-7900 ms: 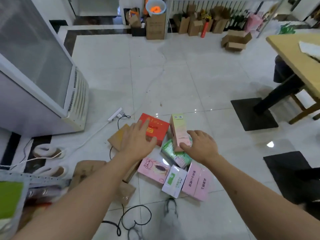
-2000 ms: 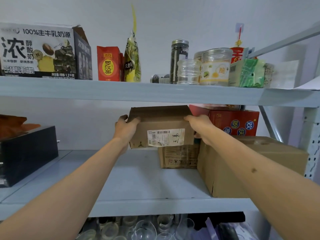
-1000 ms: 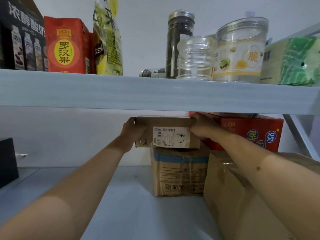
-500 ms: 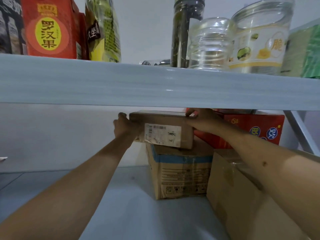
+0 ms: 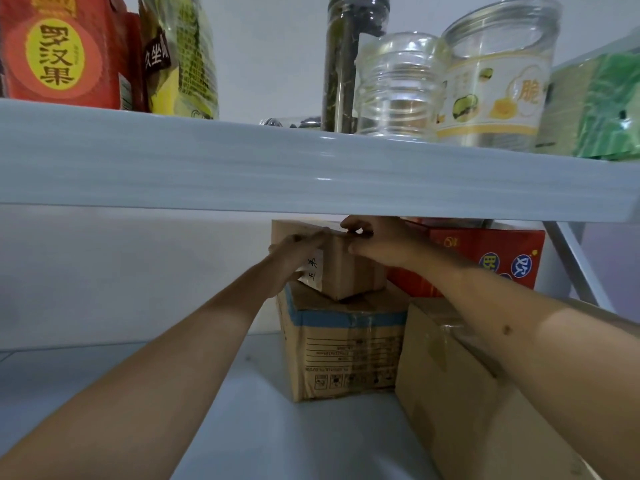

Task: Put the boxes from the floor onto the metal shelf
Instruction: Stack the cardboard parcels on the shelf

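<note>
A: Small cardboard box (image 5: 349, 271), change since half a second ago?
B: Turned. A corner faces out now, white label on its left face; before, the label faced front.
A: Where?
B: On the blue-taped carton (image 5: 343, 348), lower level of the metal shelf (image 5: 311, 168), beside the red box (image 5: 485, 258).
A: Hands?
B: Left hand (image 5: 294, 258) flat on the label side, right hand (image 5: 377, 244) gripping the top right edge.

Small cardboard box (image 5: 349, 268) now turned corner-forward atop the taped carton (image 5: 343, 348), no longer square-on, left hand (image 5: 298, 258) shifted onto its labelled front face, right hand (image 5: 377, 244) moved across its top edge
</note>
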